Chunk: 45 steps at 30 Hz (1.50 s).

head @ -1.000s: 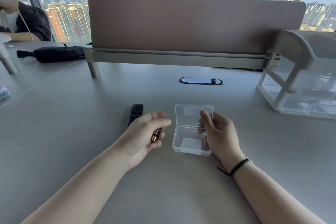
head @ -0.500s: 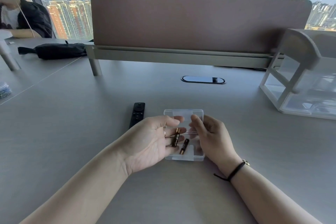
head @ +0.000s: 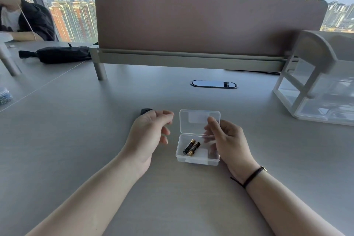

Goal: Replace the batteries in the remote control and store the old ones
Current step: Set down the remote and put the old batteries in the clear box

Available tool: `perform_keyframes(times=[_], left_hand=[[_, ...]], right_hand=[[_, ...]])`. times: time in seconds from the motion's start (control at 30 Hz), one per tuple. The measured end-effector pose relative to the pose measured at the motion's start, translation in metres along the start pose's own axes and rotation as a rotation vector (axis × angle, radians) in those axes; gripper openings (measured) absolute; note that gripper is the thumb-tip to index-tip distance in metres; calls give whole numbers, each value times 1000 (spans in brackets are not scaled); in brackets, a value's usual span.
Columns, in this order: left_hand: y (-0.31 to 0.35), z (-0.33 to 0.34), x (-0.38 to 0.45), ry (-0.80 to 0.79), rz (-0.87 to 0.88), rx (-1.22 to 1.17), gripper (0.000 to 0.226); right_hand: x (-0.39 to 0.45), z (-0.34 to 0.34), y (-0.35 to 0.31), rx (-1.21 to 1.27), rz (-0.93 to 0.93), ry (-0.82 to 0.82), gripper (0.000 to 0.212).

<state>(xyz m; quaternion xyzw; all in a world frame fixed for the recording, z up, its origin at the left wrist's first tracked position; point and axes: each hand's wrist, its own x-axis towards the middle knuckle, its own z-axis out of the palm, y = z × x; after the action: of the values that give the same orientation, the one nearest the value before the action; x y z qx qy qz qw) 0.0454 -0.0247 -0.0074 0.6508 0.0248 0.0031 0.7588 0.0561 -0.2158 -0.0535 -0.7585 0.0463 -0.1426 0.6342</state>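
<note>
**Two batteries in the open box, remote mostly hidden**

A clear box [head: 197, 156] sits on the grey desk [head: 76, 140] between the two hands, its lid [head: 199, 120] raised on the far side. Two batteries [head: 191, 147] lie side by side in the left part of the tray, touching each other, gold ends toward the near wall. The left hand [head: 148, 134] hovers just left of the box with fingers loosely curled, holding nothing. It covers nearly all of the remote [head: 146, 111]; only the far black tip shows beyond the knuckles, so its state cannot be told. The right hand [head: 228, 142] is at the right edge of the box, thumb against the lid; its fingertips blur through the clear plastic, seemingly gripping the box. At far right a clear organiser [head: 316, 90] is cut off by the frame edge
</note>
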Motion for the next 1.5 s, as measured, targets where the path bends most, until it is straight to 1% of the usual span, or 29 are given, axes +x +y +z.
perform_keyframes(times=[0.07, 0.1, 0.2, 0.27, 0.3, 0.33, 0.43, 0.5, 0.57, 0.67, 0.77, 0.83, 0.9, 0.93, 1.03, 1.1, 1.2, 1.23, 1.37, 1.5], left_hand=[[-4, 0, 1, 53, -23, 61, 4], [-6, 1, 0, 39, -55, 83, 10], [-15, 6, -4, -101, -189, 94, 31], [-15, 9, -8, -195, -228, 87, 33], [-15, 10, -9, -233, -227, 85, 34], [-14, 10, -9, -259, -221, 86, 38], [-14, 7, -10, -272, -200, 103, 57], [-15, 6, -10, -275, -189, 109, 62], [-15, 7, -11, -302, -187, 73, 62], [-12, 6, -14, -401, -170, 17, 60], [-12, 5, -15, -469, -145, 4, 69], [-12, 5, -16, -483, -150, -24, 65], [-9, 5, -15, -473, -170, -79, 50], [-7, 5, -14, -450, -192, -110, 47], [-3, 4, -10, -347, -264, -177, 49], [-4, 4, -8, -304, -280, -185, 39], [-11, 5, -6, -291, -236, -117, 16], [-13, 5, -6, -288, -223, -103, 10], [-20, 5, -5, -261, -195, -129, 15], [-21, 4, -4, -225, -134, -124, 24]], right_hand=[[0, -2, -3, 46, 12, 11, 43], [0, -3, -4, 63, 7, 17, 42], [-4, -7, -12, 72, -92, 45, 41], [-8, -9, -18, 7, -197, 50, 40], [-10, -9, -20, -18, -226, 42, 38], [-11, -8, -21, -21, -218, 29, 37], [-9, -5, -18, 53, -27, -31, 36], [-7, -5, -16, 85, 68, -57, 36], [-5, -6, -17, 144, 122, -68, 37], [-5, -8, -19, 192, 184, -98, 32], [-8, -10, -24, 257, 219, -167, 27], [-10, -12, -28, 330, 235, -210, 35], [-12, -13, -30, 381, 237, -255, 45], [-13, -13, -30, 416, 240, -267, 47], [-14, -13, -30, 506, 259, -311, 49], [-14, -13, -29, 519, 264, -326, 43], [-13, -13, -28, 490, 233, -339, 13], [-12, -13, -27, 483, 221, -343, 7], [-10, -14, -22, 490, 229, -329, 20], [-13, -9, -24, 447, 313, -329, 29]])
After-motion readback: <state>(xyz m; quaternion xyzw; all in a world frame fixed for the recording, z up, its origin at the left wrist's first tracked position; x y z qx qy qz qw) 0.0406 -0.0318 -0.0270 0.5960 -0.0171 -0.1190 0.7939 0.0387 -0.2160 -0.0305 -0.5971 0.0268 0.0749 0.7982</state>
